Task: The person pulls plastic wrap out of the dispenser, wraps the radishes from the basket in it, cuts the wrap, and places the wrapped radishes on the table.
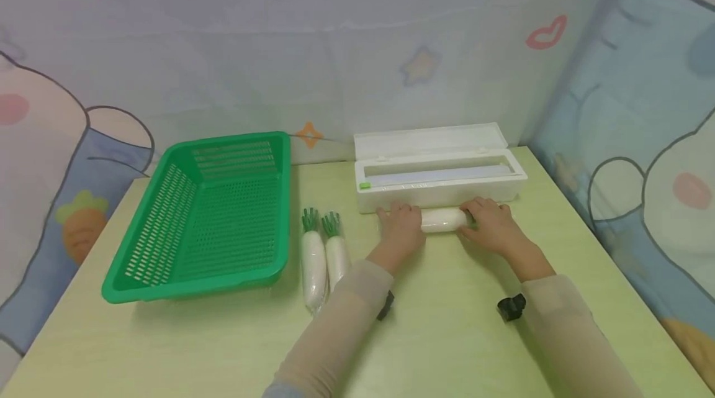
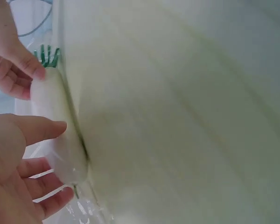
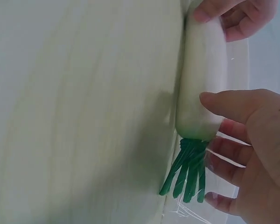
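A white radish (image 1: 443, 220) with green cut stalks lies crosswise on the table, against the front of a white cling film box (image 1: 441, 195). My left hand (image 1: 402, 228) holds its plain tip end, thumb on the near side and fingers beyond. At the stalk end, my right hand (image 1: 493, 227) grips it the same way. Clear film shows around the radish tip (image 2: 72, 170) in the left wrist view. Loose film strands trail below the green stalks (image 3: 191, 170) in the right wrist view.
The box's lid (image 1: 430, 141) stands raised at the back, and a green slider (image 1: 365, 185) sits on its front edge. Two more radishes, one left (image 1: 314, 267) and one right (image 1: 337, 256), lie beside a green basket (image 1: 283, 199). A patterned cloth hangs behind the table.
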The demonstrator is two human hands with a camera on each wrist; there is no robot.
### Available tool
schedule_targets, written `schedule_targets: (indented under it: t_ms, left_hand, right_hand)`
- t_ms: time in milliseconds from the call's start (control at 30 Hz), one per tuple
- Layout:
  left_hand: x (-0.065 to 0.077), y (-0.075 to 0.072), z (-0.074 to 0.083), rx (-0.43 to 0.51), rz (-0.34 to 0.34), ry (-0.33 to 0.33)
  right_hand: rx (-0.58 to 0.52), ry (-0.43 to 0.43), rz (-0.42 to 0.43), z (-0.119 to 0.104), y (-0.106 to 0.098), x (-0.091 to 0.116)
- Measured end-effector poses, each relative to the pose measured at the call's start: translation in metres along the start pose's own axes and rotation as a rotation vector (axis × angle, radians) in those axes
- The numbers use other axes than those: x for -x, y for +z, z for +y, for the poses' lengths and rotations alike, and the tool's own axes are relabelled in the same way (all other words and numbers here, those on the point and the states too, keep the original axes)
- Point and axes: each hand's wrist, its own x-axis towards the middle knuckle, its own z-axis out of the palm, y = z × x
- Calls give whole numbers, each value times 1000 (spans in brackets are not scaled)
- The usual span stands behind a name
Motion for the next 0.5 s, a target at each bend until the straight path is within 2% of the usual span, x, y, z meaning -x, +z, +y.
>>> schedule_targets:
  t_ms: [100,400,500]
  left_hand:
    - [1,-1,-1,33,-23,10]
    - [5,-9,-8,40,-44,24]
    - [7,-15,-18,112,-16,32]
  right_hand:
    - [-15,11,0,-1,-3,2]
    - [-9,-31,31,-8,-9,2]
    - [-4,-52,44,-13,-13,-1]
